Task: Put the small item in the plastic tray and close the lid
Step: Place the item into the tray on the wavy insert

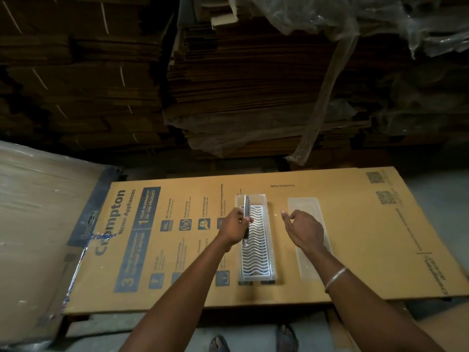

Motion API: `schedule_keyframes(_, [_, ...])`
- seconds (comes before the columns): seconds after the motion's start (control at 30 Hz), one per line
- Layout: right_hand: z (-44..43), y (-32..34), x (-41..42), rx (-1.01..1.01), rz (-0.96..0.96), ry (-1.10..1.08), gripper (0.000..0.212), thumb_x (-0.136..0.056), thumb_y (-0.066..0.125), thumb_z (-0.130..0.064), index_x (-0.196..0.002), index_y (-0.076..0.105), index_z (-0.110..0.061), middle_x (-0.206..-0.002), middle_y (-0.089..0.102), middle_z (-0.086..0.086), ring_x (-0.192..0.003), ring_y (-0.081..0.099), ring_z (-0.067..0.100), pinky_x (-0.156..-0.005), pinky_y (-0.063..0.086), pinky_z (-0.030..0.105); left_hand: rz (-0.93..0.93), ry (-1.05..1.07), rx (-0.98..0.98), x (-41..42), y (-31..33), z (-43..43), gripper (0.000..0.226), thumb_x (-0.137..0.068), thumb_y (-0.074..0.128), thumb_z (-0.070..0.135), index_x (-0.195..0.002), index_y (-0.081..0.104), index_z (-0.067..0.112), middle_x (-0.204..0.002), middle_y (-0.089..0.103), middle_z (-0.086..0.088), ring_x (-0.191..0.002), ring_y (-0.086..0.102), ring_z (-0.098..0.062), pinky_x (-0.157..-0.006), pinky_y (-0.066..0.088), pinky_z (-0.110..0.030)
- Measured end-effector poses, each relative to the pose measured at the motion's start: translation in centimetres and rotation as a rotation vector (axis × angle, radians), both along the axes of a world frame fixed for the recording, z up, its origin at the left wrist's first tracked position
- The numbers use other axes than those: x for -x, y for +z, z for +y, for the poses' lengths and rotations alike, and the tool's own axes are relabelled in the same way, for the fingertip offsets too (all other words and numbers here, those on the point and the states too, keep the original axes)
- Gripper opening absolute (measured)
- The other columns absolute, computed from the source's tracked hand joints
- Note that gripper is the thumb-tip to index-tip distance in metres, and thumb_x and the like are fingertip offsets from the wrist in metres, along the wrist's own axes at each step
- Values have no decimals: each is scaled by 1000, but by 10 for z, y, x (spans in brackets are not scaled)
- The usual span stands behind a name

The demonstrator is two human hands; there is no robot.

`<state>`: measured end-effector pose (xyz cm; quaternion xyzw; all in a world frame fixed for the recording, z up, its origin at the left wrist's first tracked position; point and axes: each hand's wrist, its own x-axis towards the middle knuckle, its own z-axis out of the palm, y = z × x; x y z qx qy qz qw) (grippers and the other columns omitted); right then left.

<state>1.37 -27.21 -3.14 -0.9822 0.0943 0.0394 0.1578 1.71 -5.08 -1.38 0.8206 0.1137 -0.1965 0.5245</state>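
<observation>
Directly over the plastic tray [257,240], left hand [234,226] pinches a thin dark item [246,214] on edge, its long axis parallel to the tray's. Right hand [303,229] hovers loosely open, empty, above the clear lid [308,240] lying just right.

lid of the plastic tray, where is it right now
In the head view the clear lid lies flat on the cardboard sheet, just right of the plastic tray, partly under the right hand.
</observation>
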Motion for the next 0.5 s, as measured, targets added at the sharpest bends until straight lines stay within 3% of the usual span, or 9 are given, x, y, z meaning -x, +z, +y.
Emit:
schedule_keyframes(0.07, [-9,-12,4,43,32,-27,61,-98,35,-62,-109,69,-13,-113,67,9,-107,60,30,-85,51,42,-26,-94,-185,0,-9,-8,31,-97,67,26,-119,61,5,-117,71,-10,-105,68,-30,-90,56,-42])
schedule_keyframes(0.17, [-22,-25,12,113,137,-86,58,-95,46,-58,-123,63,-10,-129,55,14,-120,49,33,-90,49,44,18,-185,-303,-1,-23,-20,35,-88,79,23,-115,66,5,-109,75,-14,-97,74,-31,-87,61,-45])
schedule_keyframes(0.3, [-32,-34,22,106,353,-169,81,-86,57,-67,-147,40,-16,-149,34,19,-132,37,39,-100,43,47,40,-268,-410,-2,-32,-28,38,-88,75,14,-121,61,3,-114,72,-19,-103,70,-35,-82,57,-42])
schedule_keyframes(0.5, [-35,-41,31,113,485,-203,106,-71,70,-75,-152,24,-26,-147,29,22,-134,33,41,-94,48,60,27,-316,-538,-6,-48,-33,38,-90,70,9,-124,55,2,-122,66,-22,-110,66,-38,-88,54,-43])
